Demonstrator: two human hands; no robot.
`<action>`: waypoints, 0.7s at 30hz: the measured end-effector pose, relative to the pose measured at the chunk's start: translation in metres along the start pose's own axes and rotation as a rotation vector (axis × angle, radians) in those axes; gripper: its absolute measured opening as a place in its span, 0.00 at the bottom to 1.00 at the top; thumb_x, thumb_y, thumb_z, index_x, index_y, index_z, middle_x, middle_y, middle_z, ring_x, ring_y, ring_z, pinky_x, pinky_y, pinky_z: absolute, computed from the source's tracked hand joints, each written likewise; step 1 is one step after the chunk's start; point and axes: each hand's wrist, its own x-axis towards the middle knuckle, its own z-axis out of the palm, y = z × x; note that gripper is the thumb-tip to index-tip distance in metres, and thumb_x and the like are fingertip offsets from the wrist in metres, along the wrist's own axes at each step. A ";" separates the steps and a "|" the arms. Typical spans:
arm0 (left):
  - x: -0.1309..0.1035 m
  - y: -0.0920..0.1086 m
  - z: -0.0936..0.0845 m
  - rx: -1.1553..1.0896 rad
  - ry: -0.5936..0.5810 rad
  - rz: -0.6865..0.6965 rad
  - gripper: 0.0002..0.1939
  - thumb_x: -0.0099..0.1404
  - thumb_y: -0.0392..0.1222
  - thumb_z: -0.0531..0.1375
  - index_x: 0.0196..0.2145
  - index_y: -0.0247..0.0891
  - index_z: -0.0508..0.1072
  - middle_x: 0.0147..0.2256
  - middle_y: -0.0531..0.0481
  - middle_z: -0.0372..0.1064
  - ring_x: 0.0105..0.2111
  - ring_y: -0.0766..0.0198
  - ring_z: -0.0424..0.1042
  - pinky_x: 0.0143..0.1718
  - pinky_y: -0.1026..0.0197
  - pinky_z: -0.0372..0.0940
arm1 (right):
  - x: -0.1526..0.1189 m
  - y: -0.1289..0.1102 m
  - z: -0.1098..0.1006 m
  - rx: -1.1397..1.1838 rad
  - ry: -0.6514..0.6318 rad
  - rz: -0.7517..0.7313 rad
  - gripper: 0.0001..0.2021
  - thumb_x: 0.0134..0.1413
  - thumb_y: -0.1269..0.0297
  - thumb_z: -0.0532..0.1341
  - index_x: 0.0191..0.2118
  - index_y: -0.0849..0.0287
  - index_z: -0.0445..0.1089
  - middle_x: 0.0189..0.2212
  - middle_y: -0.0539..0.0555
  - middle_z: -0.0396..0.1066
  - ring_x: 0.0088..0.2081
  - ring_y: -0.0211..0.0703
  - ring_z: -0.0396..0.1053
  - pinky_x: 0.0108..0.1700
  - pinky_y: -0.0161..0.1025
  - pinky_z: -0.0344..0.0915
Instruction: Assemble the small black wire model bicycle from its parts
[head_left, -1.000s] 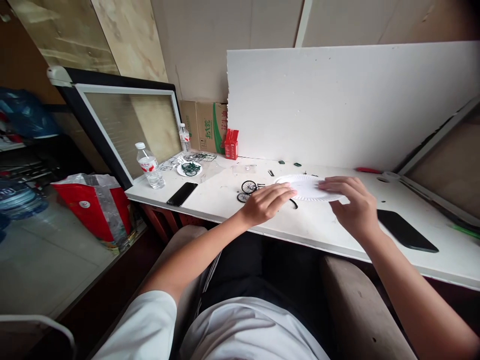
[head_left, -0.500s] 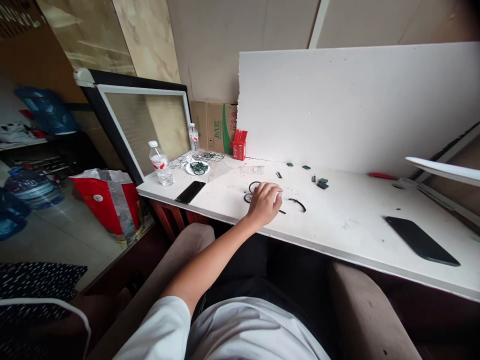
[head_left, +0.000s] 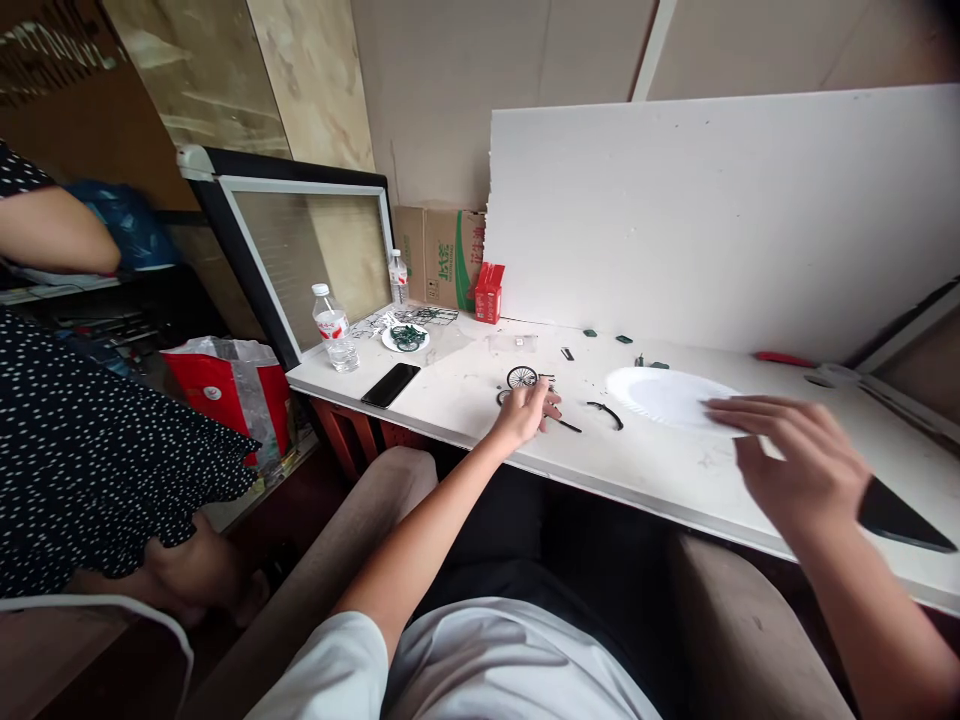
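My left hand (head_left: 523, 412) is over the front part of the table, its fingers apart. Its fingertips are right beside small black model bicycle parts, partly hidden by the hand. A spoked wheel (head_left: 521, 377) shows behind it. To its right lies a curved black strip (head_left: 606, 414). My right hand (head_left: 799, 455) grips the near right rim of a white plate (head_left: 660, 395), held tilted over the table. Dark green pieces (head_left: 624, 339) lie beyond the plate, some partly covered by it.
A black phone (head_left: 391, 385), a water bottle (head_left: 335, 328) and a small plate with green parts (head_left: 407, 338) stand at left. Behind are a red box (head_left: 489, 293) and a carton. A dark flat object (head_left: 904, 515) lies at right. A person in a dotted garment (head_left: 105, 450) is at far left.
My right hand has come into view with the white plate and moved it over the table. My left hand has turned, its fingers parting. The person at far left has come further into view.
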 end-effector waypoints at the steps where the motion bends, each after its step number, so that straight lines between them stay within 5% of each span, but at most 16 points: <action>1: -0.004 0.006 0.001 -0.118 -0.143 -0.109 0.37 0.78 0.67 0.42 0.42 0.33 0.80 0.36 0.39 0.81 0.24 0.63 0.73 0.25 0.61 0.64 | -0.001 -0.009 0.007 0.046 -0.044 0.001 0.17 0.62 0.79 0.62 0.44 0.48 0.81 0.42 0.52 0.85 0.46 0.49 0.83 0.52 0.46 0.78; 4: -0.014 0.018 0.002 -0.354 -0.370 -0.262 0.42 0.75 0.72 0.42 0.39 0.31 0.79 0.34 0.37 0.82 0.21 0.65 0.73 0.21 0.64 0.61 | -0.005 -0.028 0.026 0.149 -0.139 -0.005 0.17 0.65 0.79 0.60 0.46 0.50 0.81 0.46 0.52 0.85 0.49 0.49 0.82 0.53 0.46 0.79; 9: -0.022 0.013 0.003 -0.473 -0.305 -0.211 0.16 0.74 0.49 0.61 0.38 0.31 0.76 0.28 0.44 0.79 0.21 0.65 0.76 0.23 0.65 0.67 | -0.017 -0.034 0.043 0.232 -0.189 0.020 0.17 0.67 0.78 0.61 0.49 0.49 0.80 0.48 0.51 0.84 0.51 0.50 0.81 0.50 0.50 0.80; 15: -0.024 0.007 0.011 -0.506 -0.274 -0.244 0.13 0.76 0.43 0.61 0.38 0.29 0.76 0.29 0.43 0.79 0.24 0.65 0.80 0.28 0.66 0.71 | -0.028 -0.036 0.049 0.250 -0.213 0.153 0.15 0.68 0.74 0.61 0.48 0.48 0.81 0.50 0.52 0.83 0.55 0.54 0.78 0.54 0.56 0.79; 18: -0.026 0.009 0.013 -0.510 -0.244 -0.249 0.14 0.77 0.42 0.60 0.38 0.27 0.77 0.31 0.40 0.80 0.26 0.64 0.81 0.29 0.66 0.72 | -0.031 -0.038 0.053 0.279 -0.188 0.392 0.13 0.72 0.66 0.59 0.51 0.49 0.81 0.56 0.57 0.80 0.58 0.58 0.76 0.54 0.59 0.78; 21: -0.029 0.011 0.013 -0.494 -0.214 -0.242 0.14 0.77 0.42 0.61 0.38 0.26 0.78 0.30 0.40 0.80 0.27 0.62 0.82 0.31 0.65 0.74 | -0.032 -0.039 0.058 0.476 -0.135 0.805 0.18 0.74 0.53 0.57 0.60 0.50 0.76 0.57 0.61 0.78 0.55 0.57 0.78 0.46 0.53 0.82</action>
